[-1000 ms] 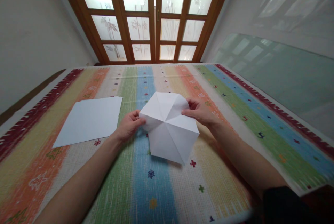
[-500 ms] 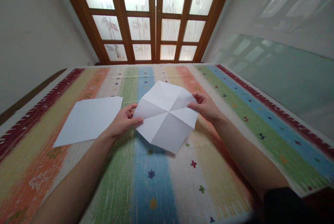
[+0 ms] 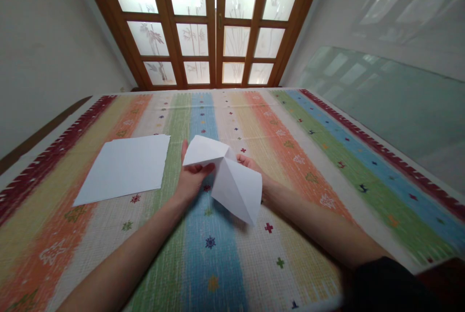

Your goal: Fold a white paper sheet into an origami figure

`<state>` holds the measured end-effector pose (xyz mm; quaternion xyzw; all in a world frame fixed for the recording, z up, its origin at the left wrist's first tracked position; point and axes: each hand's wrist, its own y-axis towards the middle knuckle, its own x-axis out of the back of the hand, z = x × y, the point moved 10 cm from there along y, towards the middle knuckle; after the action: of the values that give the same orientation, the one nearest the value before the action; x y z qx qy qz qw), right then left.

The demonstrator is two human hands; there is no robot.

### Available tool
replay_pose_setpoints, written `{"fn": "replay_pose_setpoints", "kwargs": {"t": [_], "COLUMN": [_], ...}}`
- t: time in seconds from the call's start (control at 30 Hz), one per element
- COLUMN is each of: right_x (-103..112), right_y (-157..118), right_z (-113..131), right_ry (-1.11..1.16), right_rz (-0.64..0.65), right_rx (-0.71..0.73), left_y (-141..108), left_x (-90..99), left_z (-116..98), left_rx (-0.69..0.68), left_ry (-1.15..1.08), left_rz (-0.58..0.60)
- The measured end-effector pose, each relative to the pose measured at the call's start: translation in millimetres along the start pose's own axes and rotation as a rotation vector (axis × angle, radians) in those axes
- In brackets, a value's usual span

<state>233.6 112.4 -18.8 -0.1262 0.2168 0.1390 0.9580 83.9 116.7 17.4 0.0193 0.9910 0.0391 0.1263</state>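
Note:
A creased sheet of white paper (image 3: pixel 236 183) is held up over the blue stripe of the tablecloth, partly collapsed along its folds into a peaked shape. My left hand (image 3: pixel 192 176) grips its left side, thumb in front and fingers behind the paper. On the right, my right hand (image 3: pixel 254 169) holds the sheet from behind; part of that hand is hidden by the paper. The lower corner of the sheet points down toward the cloth.
A stack of flat white paper (image 3: pixel 125 169) lies on the left of the striped tablecloth (image 3: pixel 298 249). Beyond the table stand wooden doors with frosted panes (image 3: pixel 218 36). A pale green glass panel (image 3: pixel 392 108) leans along the right wall.
My hands have come closer together. Between them the sheet, spread wide before, has bent along its creases into a narrower, peaked form. The paper stack has stayed put.

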Motion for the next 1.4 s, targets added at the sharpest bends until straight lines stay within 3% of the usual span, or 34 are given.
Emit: {"fn": "replay_pose_setpoints", "kwargs": {"t": [0.2,0.27,0.3,0.43,0.57,0.7,0.87,0.93,1.07,1.17,1.27,1.33,1.4], "right_x": [3.4,2.4,1.5,-1.1,-2.6,0.0,21.4,20.3,-0.6,-2.4,4.5,2.8,-4.8], "right_y": [-0.4,-0.9,-1.1,-2.9,-6.5,-7.7,-10.0,-9.0,-5.2,-4.7,-5.5,-8.9,-13.4], "right_z": [8.2,9.7,9.4,10.0,17.1,26.9,49.5,47.7,21.2,12.4,19.9,29.3,35.9], "right_ry": [0.054,0.046,0.033,-0.018,-0.093,-0.222,-0.353,-0.364,-0.336,-0.44,-0.709,-0.982,-1.258], "right_rz": [-0.065,-0.054,-0.044,-0.025,-0.048,-0.096,-0.273,-0.233,0.015,0.04,-0.035,-0.066,-0.071], "right_rx": [0.084,0.095,0.09,0.08,0.112,0.169,0.323,0.306,0.13,0.104,0.189,0.294,0.412], "left_y": [-12.1,-15.6,-15.2,-11.7,-15.9,-14.5,-8.4,-5.5,1.6,2.4,-10.9,-22.5,-30.2], "left_x": [28.9,28.2,22.4,-1.9,-15.6,-13.8,8.0,19.0,31.4,24.7,-10.5,-32.1,-40.4], "left_z": [-39.2,-52.7,-55.9,-44.7,-39.2,-40.3,-35.4,-28.7,-10.5,-20.0,-26.7,-8.1,14.2], "left_rx": [-0.361,-0.466,-0.493,-0.362,-0.261,-0.184,-0.058,-0.029,-0.001,-0.181,-0.484,-0.548,-0.503], "left_ry": [0.428,0.604,0.663,0.584,0.521,0.634,0.57,0.506,0.452,0.707,1.136,1.35,1.472], "left_rz": [-0.302,-0.314,-0.254,0.082,0.195,0.12,-0.08,-0.162,-0.205,-0.14,0.102,0.345,0.521]}}
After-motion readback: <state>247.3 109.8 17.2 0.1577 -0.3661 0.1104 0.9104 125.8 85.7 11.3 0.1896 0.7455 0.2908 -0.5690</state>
